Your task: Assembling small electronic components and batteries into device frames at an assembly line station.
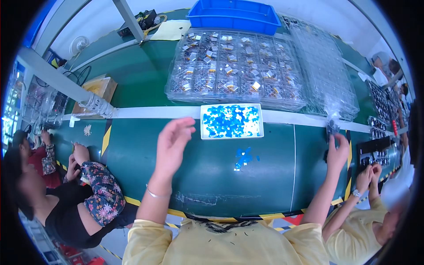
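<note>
My left hand point(173, 140) is raised over the green bench, left of a shallow white box point(202, 128). Its fingers are loosely bent and apart, with nothing seen in them. Small blue and white pieces point(232, 120) fill the box, and several more blue pieces point(243, 157) lie loose on the bench in front of it. At the right, my right hand point(338, 150) has its fingers closed at a small dark part point(332, 127) beside the clear trays. The fingertips partly hide that part, and its exact kind cannot be made out.
Behind the white strip sits a clear compartment tray point(170, 88) of small parts. To its right are stacked clear trays point(324, 66), and behind it a blue bin point(234, 21). Co-workers sit left and right; one works at a black tray point(375, 145).
</note>
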`<action>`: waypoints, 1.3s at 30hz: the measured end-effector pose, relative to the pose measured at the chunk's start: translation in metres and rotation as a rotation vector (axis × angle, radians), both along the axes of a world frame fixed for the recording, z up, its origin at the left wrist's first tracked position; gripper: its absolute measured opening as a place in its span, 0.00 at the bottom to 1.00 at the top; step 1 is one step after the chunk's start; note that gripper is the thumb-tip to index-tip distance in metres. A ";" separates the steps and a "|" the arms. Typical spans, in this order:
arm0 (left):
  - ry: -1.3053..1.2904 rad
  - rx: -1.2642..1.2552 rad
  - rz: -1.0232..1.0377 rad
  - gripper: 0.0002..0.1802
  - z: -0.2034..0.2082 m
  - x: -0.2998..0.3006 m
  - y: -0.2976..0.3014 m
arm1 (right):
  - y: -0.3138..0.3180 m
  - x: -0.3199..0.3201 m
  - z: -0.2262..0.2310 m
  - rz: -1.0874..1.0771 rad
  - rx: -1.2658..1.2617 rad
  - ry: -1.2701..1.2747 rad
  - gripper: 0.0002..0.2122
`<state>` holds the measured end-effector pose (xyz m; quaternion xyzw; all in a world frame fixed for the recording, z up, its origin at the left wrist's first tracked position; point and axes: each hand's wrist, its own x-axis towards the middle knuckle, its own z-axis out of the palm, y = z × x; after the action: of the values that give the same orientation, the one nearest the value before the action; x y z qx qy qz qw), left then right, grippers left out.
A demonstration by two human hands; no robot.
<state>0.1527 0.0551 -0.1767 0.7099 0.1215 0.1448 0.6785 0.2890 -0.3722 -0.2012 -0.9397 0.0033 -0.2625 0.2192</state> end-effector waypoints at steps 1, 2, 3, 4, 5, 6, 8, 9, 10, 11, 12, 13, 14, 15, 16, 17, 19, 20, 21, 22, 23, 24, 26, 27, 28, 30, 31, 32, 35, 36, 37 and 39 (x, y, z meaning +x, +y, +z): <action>-0.008 0.075 0.031 0.15 -0.004 0.007 0.012 | 0.017 0.012 0.008 0.074 0.084 0.019 0.09; -0.003 0.190 0.067 0.15 -0.010 0.019 0.027 | 0.036 0.025 0.014 0.127 0.173 0.106 0.10; -0.023 0.328 0.133 0.15 -0.011 0.032 0.039 | 0.054 0.041 0.015 0.224 0.146 0.035 0.11; -0.081 0.439 0.161 0.16 -0.018 0.045 0.059 | 0.077 0.056 0.020 0.334 0.175 0.015 0.11; -0.042 0.445 0.212 0.18 -0.018 0.063 0.071 | 0.094 0.077 0.020 0.343 0.095 0.035 0.12; -0.007 0.524 0.251 0.19 -0.025 0.080 0.089 | 0.109 0.100 0.019 0.366 0.118 0.046 0.13; 0.041 0.697 0.324 0.21 -0.030 0.117 0.112 | 0.130 0.139 0.018 0.382 -0.006 -0.057 0.15; 0.096 0.884 0.356 0.24 -0.029 0.133 0.119 | 0.136 0.159 0.014 0.304 -0.090 -0.048 0.16; 0.072 1.026 0.395 0.25 -0.032 0.145 0.135 | 0.144 0.175 0.011 0.239 -0.171 -0.040 0.17; 0.115 1.068 0.448 0.25 -0.030 0.157 0.138 | 0.150 0.187 0.011 0.188 -0.205 0.046 0.17; 0.153 1.049 0.420 0.28 -0.031 0.167 0.148 | 0.155 0.199 0.009 0.140 -0.236 0.128 0.17; 0.220 0.967 0.379 0.28 -0.030 0.181 0.154 | 0.150 0.219 0.002 0.130 -0.242 0.140 0.17; 0.285 0.885 0.335 0.29 -0.031 0.194 0.158 | 0.139 0.243 -0.009 0.116 -0.283 0.209 0.18; 0.291 0.882 0.323 0.29 -0.031 0.202 0.160 | 0.134 0.258 -0.017 0.108 -0.322 0.278 0.19; 0.306 0.805 0.260 0.28 -0.032 0.209 0.162 | 0.132 0.262 -0.018 0.101 -0.327 0.288 0.19; 0.323 0.729 0.200 0.26 -0.031 0.212 0.165 | 0.132 0.265 -0.014 0.154 -0.337 0.321 0.18; 0.344 0.758 0.201 0.24 -0.023 0.216 0.174 | 0.133 0.262 0.000 0.204 -0.346 0.358 0.18; 0.354 0.789 0.218 0.21 -0.019 0.216 0.181 | 0.140 0.257 0.011 0.187 -0.289 0.493 0.17; 0.281 0.793 0.225 0.20 -0.022 0.212 0.185 | 0.145 0.252 0.018 0.170 -0.229 0.623 0.17; 0.260 0.798 0.231 0.20 -0.024 0.213 0.185 | 0.143 0.253 0.018 0.167 -0.222 0.603 0.17; 0.173 0.832 0.234 0.19 -0.024 0.214 0.185 | 0.142 0.254 0.011 0.144 -0.231 0.401 0.17; 0.084 0.866 0.239 0.19 -0.019 0.213 0.189 | 0.142 0.258 0.007 0.118 -0.237 0.198 0.17; 0.127 0.730 0.221 0.19 0.002 0.206 0.162 | 0.141 0.247 0.024 0.120 -0.259 -0.029 0.15; 0.064 0.560 0.230 0.19 0.024 0.198 0.151 | 0.134 0.240 0.045 0.150 -0.046 0.138 0.13; 0.015 0.370 0.229 0.19 0.035 0.190 0.147 | 0.133 0.233 0.062 0.189 0.145 0.317 0.12; -0.010 0.296 0.209 0.22 0.058 0.168 0.145 | 0.137 0.203 0.083 0.259 0.348 0.255 0.13; -0.050 0.208 0.199 0.23 0.069 0.153 0.145 | 0.135 0.183 0.095 0.332 0.544 0.209 0.15; -0.084 0.117 0.179 0.25 0.077 0.140 0.140 | 0.127 0.165 0.104 0.330 0.543 0.190 0.15; -0.108 0.104 0.028 0.27 0.108 0.077 0.120 | 0.099 0.101 0.125 0.625 0.615 0.164 0.17; -0.120 0.100 0.026 0.27 0.109 0.058 0.114 | 0.088 0.076 0.130 0.653 0.643 0.193 0.16; -0.095 0.092 -0.039 0.27 0.111 0.036 0.106 | 0.073 0.055 0.129 0.666 0.634 0.215 0.14; -0.062 0.083 -0.141 0.27 0.106 -0.004 0.096 | 0.041 0.013 0.122 0.711 0.643 0.288 0.09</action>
<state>0.1491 0.1512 -0.0707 0.7395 0.0441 0.1234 0.6603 0.3018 -0.3311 -0.0793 -0.7942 -0.2064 -0.0248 0.5710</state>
